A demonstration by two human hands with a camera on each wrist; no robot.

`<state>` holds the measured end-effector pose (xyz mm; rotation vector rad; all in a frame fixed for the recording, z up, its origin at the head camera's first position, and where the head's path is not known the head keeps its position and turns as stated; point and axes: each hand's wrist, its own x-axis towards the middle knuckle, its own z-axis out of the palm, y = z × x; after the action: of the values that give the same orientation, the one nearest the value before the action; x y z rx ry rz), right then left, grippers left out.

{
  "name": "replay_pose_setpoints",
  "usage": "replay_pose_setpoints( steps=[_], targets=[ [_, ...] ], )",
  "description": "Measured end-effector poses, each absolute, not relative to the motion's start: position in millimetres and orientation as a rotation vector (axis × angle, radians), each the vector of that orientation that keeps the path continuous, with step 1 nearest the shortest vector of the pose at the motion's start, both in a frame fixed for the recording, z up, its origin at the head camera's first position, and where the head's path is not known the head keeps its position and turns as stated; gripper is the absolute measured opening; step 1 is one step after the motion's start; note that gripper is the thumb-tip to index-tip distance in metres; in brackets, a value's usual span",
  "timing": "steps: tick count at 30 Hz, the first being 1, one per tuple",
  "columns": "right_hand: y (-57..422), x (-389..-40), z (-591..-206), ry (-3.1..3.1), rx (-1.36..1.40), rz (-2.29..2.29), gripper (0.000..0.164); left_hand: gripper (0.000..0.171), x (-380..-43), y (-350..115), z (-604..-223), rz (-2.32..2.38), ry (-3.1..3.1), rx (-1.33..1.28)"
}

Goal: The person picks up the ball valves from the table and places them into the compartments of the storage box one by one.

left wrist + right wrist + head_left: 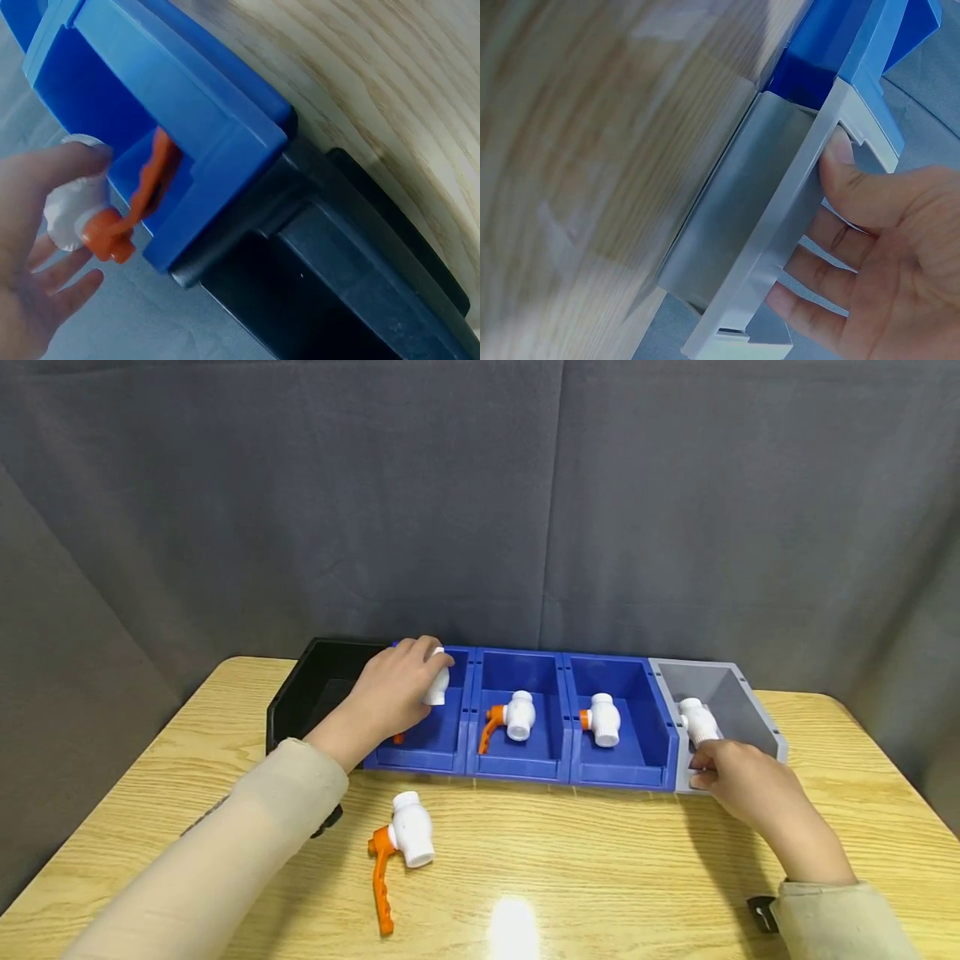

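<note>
My left hand (401, 681) holds a white ball valve (75, 206) over the leftmost blue bin (442, 762). In the left wrist view the thumb lies across its white body, and its orange handle (155, 176) points into that bin. My right hand (750, 781) is at the front of the grey bin (738, 693), fingertips just inside its front rim. In the right wrist view its fingers are apart, with no valve visible between them. Close beyond the fingers, another white valve (699, 720) lies in the grey bin, partly covered by the hand in the head view.
The middle blue bin (517, 768) and right blue bin (637, 768) each hold a ball valve. A black bin (300, 693) stands at the row's left end. On the wooden table (585, 860), in front, lies another ball valve (412, 831) with an orange handle. Grey cloth (480, 510) hangs behind.
</note>
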<state>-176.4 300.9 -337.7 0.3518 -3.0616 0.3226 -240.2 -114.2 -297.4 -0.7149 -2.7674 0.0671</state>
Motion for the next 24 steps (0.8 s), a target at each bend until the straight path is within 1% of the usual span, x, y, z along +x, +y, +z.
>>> replay_pose_setpoints(
  steps=[16,24],
  targets=[
    [301,-177,-337,-3.057,0.343,0.32,0.01,0.054,-246,-104,-310,0.087,-2.931,-0.721],
    [301,-176,-339,-3.051,0.346,0.326,0.009,0.054,-254,-106,-318,0.133,-2.988,-0.795]
  ],
)
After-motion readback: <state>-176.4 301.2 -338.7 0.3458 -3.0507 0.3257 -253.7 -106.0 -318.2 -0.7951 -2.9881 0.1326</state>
